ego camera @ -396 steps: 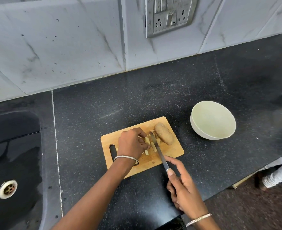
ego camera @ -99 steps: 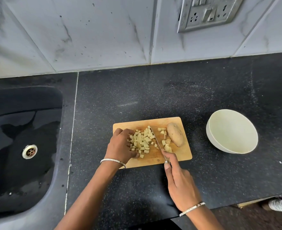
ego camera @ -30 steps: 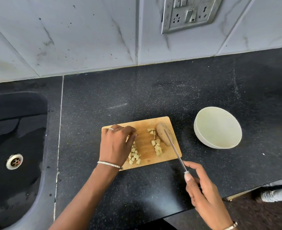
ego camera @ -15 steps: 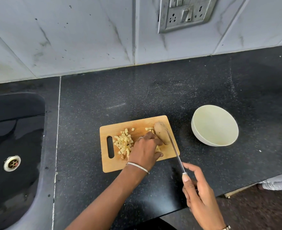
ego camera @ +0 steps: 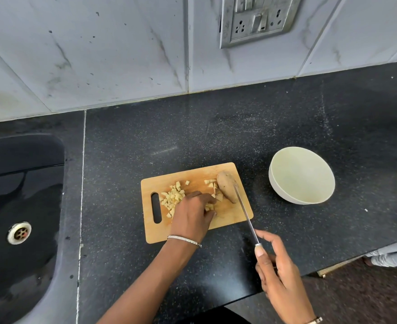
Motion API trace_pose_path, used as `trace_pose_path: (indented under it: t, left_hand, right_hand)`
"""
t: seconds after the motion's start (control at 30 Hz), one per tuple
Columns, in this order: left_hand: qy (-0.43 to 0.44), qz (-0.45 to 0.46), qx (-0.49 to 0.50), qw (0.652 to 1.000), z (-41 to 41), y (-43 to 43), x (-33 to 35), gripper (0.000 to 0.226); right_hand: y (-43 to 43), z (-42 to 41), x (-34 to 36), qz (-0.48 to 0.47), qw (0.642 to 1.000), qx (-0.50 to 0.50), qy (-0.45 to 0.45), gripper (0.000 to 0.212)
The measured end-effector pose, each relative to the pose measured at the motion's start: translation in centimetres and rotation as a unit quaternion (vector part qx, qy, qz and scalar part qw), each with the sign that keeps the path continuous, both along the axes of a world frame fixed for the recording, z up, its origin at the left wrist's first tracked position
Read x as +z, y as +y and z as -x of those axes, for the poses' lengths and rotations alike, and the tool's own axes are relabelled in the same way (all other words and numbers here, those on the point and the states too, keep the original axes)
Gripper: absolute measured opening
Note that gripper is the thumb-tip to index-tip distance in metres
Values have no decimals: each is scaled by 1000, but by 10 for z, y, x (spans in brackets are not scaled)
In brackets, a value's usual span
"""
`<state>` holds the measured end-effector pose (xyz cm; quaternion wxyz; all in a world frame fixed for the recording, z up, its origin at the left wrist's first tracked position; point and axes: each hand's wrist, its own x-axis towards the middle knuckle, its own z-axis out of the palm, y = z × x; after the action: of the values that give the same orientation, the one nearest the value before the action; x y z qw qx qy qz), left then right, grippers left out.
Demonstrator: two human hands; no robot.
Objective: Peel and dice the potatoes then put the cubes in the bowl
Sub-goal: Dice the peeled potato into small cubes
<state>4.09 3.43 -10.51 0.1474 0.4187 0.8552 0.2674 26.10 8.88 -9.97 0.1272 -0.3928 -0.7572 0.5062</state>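
A wooden cutting board [ego camera: 230, 217] lies on the black counter. On its left part sits a pile of potato cubes [ego camera: 171, 198]; a few more cubes [ego camera: 211, 184] lie beside a whole brown potato [ego camera: 226, 187] at the board's right end. My left hand [ego camera: 191, 218] rests on the board between the two groups, its fingertips touching some loose cubes. My right hand [ego camera: 279, 277] grips the handle of a knife [ego camera: 245, 213] whose blade tip reaches the potato. An empty pale bowl [ego camera: 273, 183] stands to the right of the board.
A black sink [ego camera: 29, 183] with a metal drain [ego camera: 19, 232] fills the left side. A tiled wall with a socket plate [ego camera: 256, 17] stands behind. The counter's front edge runs just below my right hand, with floor and a pale cloth [ego camera: 391, 256] beyond.
My left hand left the left pile, crossed to the cubes by the potato, and is now slightly back toward the middle. The knife has stayed off to the right.
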Motion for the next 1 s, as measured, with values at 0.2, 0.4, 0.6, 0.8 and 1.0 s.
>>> trace_pose_path:
  t: [0.2, 0.4, 0.6, 0.8, 1.0]
  left_hand:
    - [-26, -31, 51, 998, 1, -9, -2, 22]
    - [-54, -66, 72, 994, 1, -10, -8, 24]
    - [-20, -48, 101, 993, -5, -15, -8, 23]
    - [-13, 0, 121, 993, -1, -17, 3, 24]
    - [-20, 0, 111, 994, -1, -18, 6, 35]
  right_hand:
    - [-3, 8, -2, -26, 999, 25, 0, 30]
    - [-5, 11, -3, -34, 999, 40, -4, 28]
    - [-7, 15, -4, -39, 998, 49, -10, 28]
    - [-10, 18, -4, -49, 997, 58, -5, 27]
    - [-14, 22, -4, -59, 996, 68, -6, 28]
